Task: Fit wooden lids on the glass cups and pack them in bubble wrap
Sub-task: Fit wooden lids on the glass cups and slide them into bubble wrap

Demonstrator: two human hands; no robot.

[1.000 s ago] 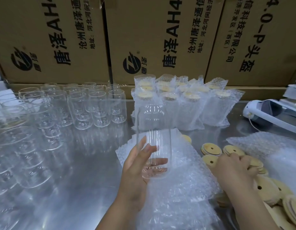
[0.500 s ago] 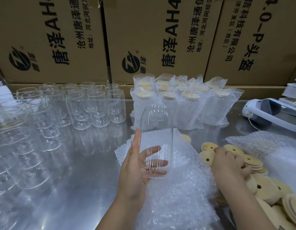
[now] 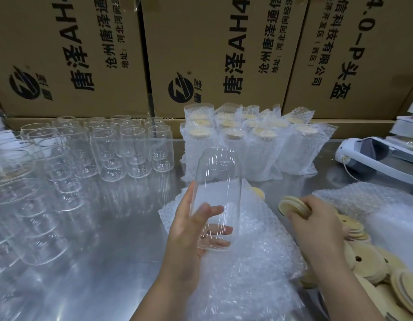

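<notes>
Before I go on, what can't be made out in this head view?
All head view.
Count of round wooden lids gripped by the right hand: fingers cover the stack.
Pile of loose wooden lids, lower right: cut off by the frame edge.
Clear empty glass cups, far left: cut off and blurred.
Rear bubble-wrapped cups: hidden behind the front row.

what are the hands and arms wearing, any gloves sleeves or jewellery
Nothing worn that shows. The left hand and right hand are bare: no gloves, no rings. Neither wrist carries a watch or band, and the forearms are uncovered down to the frame's edge, so no sleeve is in view.
</notes>
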